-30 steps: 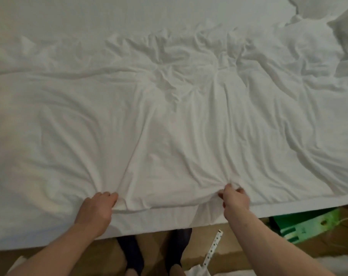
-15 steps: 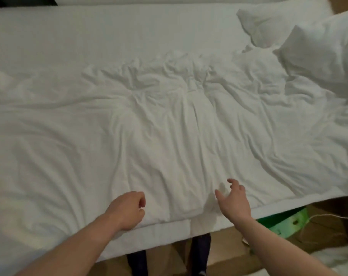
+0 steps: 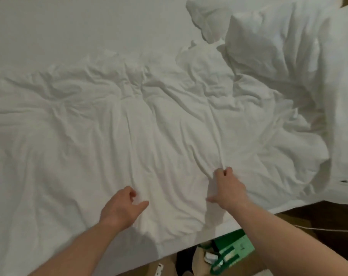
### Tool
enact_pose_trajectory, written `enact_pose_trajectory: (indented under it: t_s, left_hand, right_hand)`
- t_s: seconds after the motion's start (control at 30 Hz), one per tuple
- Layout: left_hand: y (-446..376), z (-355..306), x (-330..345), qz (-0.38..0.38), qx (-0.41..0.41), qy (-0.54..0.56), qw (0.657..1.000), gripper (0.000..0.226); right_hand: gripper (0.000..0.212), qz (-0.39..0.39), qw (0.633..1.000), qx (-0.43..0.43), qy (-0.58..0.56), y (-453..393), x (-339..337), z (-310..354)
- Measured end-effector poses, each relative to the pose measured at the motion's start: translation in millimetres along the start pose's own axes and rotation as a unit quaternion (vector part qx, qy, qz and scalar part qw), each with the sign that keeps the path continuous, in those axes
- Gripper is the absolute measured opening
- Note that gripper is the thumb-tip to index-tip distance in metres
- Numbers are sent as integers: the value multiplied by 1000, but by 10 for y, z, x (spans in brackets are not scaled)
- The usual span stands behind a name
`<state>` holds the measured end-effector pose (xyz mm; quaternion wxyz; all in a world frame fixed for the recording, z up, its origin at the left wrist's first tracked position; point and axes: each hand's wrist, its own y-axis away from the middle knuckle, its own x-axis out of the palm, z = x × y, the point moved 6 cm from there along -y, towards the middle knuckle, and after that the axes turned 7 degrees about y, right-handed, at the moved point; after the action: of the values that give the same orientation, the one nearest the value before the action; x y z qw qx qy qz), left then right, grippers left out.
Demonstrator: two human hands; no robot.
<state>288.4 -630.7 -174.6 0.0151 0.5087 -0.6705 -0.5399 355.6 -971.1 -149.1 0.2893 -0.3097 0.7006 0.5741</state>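
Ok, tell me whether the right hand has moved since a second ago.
Yes. The right hand has gone from the bed's near edge farther in across the duvet, toward the middle, where its fingers pinch a fold.

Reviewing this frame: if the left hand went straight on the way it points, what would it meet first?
Most likely the white duvet. The left hand points forward and rightward low over its creased fabric, passing left of the right hand. Whether it already touches the fabric is unclear.
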Motion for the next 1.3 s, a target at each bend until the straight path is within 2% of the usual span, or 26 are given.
enact_pose_trajectory:
  t_s: [0.03,0.1,0.2,0.27,0.37,0.5,0.63,0.7,0.77,0.93,1.1,1.17,1.3]
  left_hand:
    - [-53,-68,120,1,-28,16,999,53]
    - [-136,-188,332,19,-56,7,998,59]
    - [-190,-389,517,67,-65,-51,994,60]
    - [-195,-503,560,98,-59,-90,989,60]
    - [-136,-582,549,113,-51,-120,985,68]
    - [90,-524,465,148,-42,-160,975,82]
    - [348,-464,450,199,-37,-176,963,94]
    - [493,-510,487,226,-20,-184,956,93]
    - [632,-658,486,231,-4,-168,958,85]
    - [658,-1345,186,152,53,-109,981,54]
    - [460,-2136,-53,93,76,-10,993,39]
    - [384,-2444,-78,72,82,1,994,37]
    - [274,-2947,24,61,86,23,994,34]
  right_hand:
    - [82,14,998,-23,65,-62,63,-181]
    - [64,7,992,-51,116,-149,164,-464]
    - [36,-42,986,-108,117,-284,214,-600]
    - [21,-48,985,-120,111,-391,158,-636]
    - [18,-14,989,-104,101,-473,-13,-883]
    - [7,-53,995,-58,60,-321,-318,-1501]
    - [5,28,999,-31,-24,-140,-302,-1532]
    - [14,19,998,-15,-66,-14,-428,-1507]
    - [32,-29,992,-1,-125,144,-666,-1512]
    - [57,-159,953,21,-256,446,-1350,-1677]
    - [77,-296,925,61,-229,242,-1997,-2232]
    - [94,-292,927,119,-204,37,-2093,-2542]
    - [133,-141,948,202,-200,-307,-1858,-2987]
